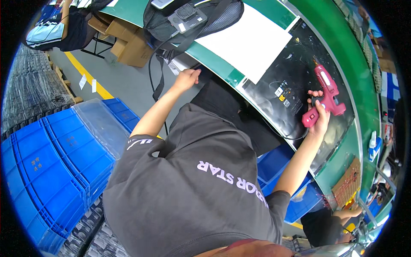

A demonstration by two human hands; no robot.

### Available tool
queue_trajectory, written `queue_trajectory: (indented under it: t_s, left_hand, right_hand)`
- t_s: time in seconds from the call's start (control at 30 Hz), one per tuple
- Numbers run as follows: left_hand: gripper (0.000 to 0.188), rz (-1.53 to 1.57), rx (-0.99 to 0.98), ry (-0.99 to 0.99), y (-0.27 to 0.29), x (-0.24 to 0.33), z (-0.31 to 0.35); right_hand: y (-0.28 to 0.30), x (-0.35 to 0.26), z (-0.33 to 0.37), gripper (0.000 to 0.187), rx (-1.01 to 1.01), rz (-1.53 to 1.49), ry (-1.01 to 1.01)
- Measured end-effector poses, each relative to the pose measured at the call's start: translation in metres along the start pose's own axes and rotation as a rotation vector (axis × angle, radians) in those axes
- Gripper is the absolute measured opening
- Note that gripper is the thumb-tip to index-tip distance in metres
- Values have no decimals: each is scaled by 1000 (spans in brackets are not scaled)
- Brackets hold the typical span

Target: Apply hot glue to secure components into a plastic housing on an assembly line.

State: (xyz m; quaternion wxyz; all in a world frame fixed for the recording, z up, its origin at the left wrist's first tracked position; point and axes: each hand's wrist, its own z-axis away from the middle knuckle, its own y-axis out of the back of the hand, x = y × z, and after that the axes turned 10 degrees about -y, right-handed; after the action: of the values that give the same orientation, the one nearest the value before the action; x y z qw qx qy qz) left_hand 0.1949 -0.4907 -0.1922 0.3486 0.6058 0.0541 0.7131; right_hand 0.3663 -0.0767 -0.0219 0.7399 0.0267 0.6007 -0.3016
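Note:
My right hand [319, 115] is wrapped round the handle of a dark pink glue gun [329, 81]. The gun is over a black mat [274, 100] on the green table, its nozzle toward the far side, and its dark cable droops near my wrist. My left hand [188, 79] is closed beside the table's near edge, by a hanging black strap [159, 81]; what its curled fingers hold, if anything, is hidden. A large white sheet [246, 40] lies on the table between the two hands.
A black mesh bag [224, 19] with a grey device [187, 19] rests at the far left of the table. Blue crates [47, 167] are stacked at my left. Cardboard boxes [130, 47] stand on the floor. Other people work at far left and lower right, near a brown board [347, 182].

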Motion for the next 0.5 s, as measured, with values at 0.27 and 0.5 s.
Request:
queue_trajectory:
  t_s: [0.27,0.5]
  left_hand:
    - [14,-81,-140,-186,-4,-34,-20]
    - [12,-326,-126,-191,-8,-23,-28]
  right_hand:
    - [-2,0,0,38,5,-13,-4]
    - [-2,-1,0,37,0,-4,-2]
